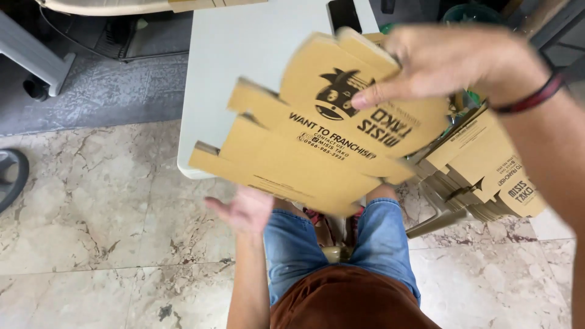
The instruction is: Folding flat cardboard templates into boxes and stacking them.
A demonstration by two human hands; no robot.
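One flat brown cardboard box blank (304, 146) is lifted, not yet folded.
Right hand (451, 64) pinches its top edge; left hand (244, 210) hangs open, empty, below it; a stack of flat brown blanks (487, 176) waits under the right wrist.

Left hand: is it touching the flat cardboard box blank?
Apart. The head view shows the left hand open, palm up, just below the cardboard blank, with floor showing between them; only the right hand grips it.
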